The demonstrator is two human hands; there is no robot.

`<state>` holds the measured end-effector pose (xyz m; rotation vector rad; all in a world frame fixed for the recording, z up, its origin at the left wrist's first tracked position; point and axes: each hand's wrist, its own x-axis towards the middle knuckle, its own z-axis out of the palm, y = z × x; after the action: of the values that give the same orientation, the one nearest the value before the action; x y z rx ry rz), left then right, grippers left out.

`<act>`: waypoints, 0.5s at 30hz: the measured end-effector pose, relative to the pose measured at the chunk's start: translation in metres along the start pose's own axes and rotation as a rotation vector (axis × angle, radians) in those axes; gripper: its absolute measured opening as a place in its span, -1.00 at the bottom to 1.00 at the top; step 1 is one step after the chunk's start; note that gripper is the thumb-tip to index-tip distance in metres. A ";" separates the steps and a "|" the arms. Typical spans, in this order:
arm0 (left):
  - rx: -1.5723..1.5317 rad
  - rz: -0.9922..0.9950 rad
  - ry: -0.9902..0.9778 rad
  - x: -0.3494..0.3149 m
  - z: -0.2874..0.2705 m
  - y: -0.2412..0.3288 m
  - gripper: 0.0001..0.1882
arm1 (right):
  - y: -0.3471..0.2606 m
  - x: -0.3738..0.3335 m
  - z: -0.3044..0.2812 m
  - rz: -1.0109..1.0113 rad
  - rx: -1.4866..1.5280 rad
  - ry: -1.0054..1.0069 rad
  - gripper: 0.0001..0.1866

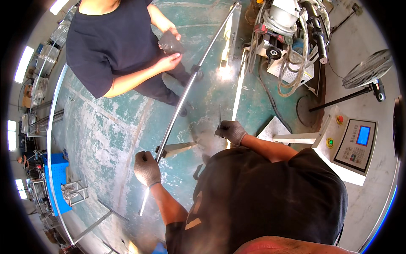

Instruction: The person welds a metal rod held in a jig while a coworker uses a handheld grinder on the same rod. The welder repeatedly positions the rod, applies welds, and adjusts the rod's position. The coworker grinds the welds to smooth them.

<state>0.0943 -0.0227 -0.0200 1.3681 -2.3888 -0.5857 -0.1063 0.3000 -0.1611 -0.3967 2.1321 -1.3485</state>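
Observation:
A long shiny metal tube (177, 109) runs slantwise from the far middle toward the near left. My left hand (146, 169), in a grey knit glove, is closed in a fist over the tube's near part and hides a stretch of it. A dark spot shows among its fingers, but what they hold is unclear. My right hand (232, 132), gloved alike, is closed around a thin dark rod (220, 115) pointing away from me. Under the tube, near my left hand, is a flat metal support arm (179, 148). A dark clamp-like collar (195, 68) sits farther up the tube.
Across the tube a person (114, 46) holds a dark, glossy lump (170, 42) in both hands. Machinery with hoses (287, 38) stands far right. A control panel (354, 146) and a fan (368, 70) are at right. A blue bin (57, 180) stands left on the worn green floor (101, 139).

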 end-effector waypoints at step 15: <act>-0.326 0.392 -0.258 0.043 0.024 0.085 -0.71 | 0.023 -0.011 0.011 0.085 0.122 0.170 -0.77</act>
<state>-0.0002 -0.0166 0.0048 0.7002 -2.5168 -1.0283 -0.0895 0.3081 -0.1820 -0.1457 2.1612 -1.5007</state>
